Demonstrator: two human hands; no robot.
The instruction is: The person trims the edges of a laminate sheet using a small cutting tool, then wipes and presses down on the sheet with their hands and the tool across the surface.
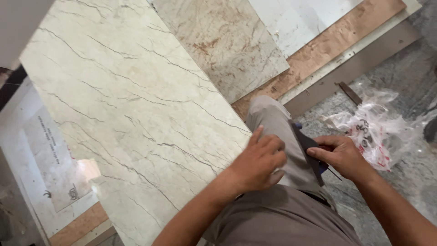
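Hands were seen from the head camera, low in the frame, both brought together over a bent knee clad in grey-brown trousers [277, 136], apparently so that the leg could serve as a rest. The right hand [342, 157] was closed around a dark flat tool [310, 152], its fingers wrapped over the upper part while a red and blue portion showed beneath the grip; the tool was held edge-on against the outer side of the thigh, angled downward, which kept it steady and close to the body. The left hand [259, 161] was loosely curled, fingers bent and thumb raised, laid on top of the thigh just beside the tool and touching the cloth; nothing could be made out inside it. A large pale tile with dark veins [123, 105] was laid flat to the left of the knee, its long edge running just beside the leg, within easy reach. A brown-stained tile [223, 45] lay beyond it, partly resting on a strip of wood-toned board [327, 45]. A crumpled clear plastic bag with red print [373, 130] was left on the grey speckled floor [400, 82], near the right hand
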